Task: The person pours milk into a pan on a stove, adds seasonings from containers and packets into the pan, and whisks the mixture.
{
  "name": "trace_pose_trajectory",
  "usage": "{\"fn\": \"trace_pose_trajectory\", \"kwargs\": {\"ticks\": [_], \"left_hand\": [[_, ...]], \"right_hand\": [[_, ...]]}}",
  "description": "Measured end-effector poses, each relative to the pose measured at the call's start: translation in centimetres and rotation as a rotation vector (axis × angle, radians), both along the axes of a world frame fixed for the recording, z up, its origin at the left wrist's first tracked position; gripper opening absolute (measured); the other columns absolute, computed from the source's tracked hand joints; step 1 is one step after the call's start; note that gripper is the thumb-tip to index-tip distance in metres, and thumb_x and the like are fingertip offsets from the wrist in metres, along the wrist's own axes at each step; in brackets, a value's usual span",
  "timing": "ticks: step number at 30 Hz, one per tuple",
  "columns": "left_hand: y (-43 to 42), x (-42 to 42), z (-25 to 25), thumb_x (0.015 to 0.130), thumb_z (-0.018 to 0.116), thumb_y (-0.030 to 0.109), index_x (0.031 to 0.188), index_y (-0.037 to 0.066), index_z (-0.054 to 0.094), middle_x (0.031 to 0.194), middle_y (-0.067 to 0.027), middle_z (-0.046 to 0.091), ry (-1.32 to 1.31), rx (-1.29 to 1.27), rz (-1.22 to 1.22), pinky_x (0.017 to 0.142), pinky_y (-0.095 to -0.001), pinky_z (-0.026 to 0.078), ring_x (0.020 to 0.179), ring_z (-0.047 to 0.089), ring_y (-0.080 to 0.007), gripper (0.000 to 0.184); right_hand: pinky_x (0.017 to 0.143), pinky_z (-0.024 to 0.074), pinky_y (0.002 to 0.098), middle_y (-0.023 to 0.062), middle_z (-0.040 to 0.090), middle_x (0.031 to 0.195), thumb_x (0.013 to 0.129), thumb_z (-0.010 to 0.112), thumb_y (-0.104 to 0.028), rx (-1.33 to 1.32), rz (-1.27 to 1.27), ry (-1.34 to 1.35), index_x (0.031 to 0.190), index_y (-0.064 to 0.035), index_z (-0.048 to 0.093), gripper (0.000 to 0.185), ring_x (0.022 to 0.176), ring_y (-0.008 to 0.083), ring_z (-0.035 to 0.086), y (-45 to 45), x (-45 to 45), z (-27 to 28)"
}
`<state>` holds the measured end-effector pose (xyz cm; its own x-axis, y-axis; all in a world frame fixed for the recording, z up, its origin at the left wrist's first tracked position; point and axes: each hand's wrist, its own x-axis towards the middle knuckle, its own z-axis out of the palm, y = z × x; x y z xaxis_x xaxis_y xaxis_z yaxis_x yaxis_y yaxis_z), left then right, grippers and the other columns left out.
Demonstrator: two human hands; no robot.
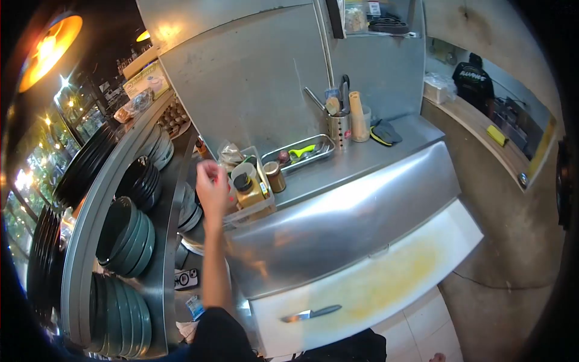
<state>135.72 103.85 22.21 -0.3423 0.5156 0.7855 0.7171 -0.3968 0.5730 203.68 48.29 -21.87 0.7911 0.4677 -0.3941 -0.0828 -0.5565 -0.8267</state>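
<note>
Left hand [212,181] near clear bin [244,215], fingers half-curled — we can't tell hold. Right hand [437,358] well apart from bin, barely showing — state unclear. Knife [312,314] nearer us than bin.

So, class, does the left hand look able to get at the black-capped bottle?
Probably yes: the left hand appears close beside the black-capped bottle; the clear bin surrounds its lower part, but nothing visible covers the cap.

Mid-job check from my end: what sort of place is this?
Probably a restaurant kitchen: a knife on a stained cutting board, stacked bowls, and a utensil holder on a steel counter.
</note>
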Motion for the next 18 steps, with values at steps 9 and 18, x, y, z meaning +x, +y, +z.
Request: {"fn": "trace_pose_trajectory", "kwargs": {"ticks": [9,18], "left_hand": [[18.6,-7.4,-0.1,0.069,0.070,0.013,0.117,0.012,0.058,0.110,-0.0215,0.061,0.963,-1.122,0.191,0.092,-0.0441,0.048,0.100,0.061,-0.0377,0.050],[21.8,-6.0,4.3,0.072,0.072,0.018,0.095,0.005,0.069,0.096,-0.0189,0.064,0.966,-1.038,0.283,0.081,-0.0453,0.051,0.093,0.062,-0.0375,0.027]], "right_hand": [[0.103,0.0395,0.0413,0.0189,0.060,0.121,0.085,0.054,-0.020,-0.401,0.345,-0.205,0.116,0.0002,0.062,0.038,0.116,0.0322,0.053,23.7,-0.8,7.9],[0.088,0.0474,0.0387,0.0167,0.068,0.099,0.085,0.062,-0.030,-0.326,0.623,-0.325,0.106,-0.0006,0.064,0.037,0.095,0.0321,0.061,33.0,9.0,0.2]]}}
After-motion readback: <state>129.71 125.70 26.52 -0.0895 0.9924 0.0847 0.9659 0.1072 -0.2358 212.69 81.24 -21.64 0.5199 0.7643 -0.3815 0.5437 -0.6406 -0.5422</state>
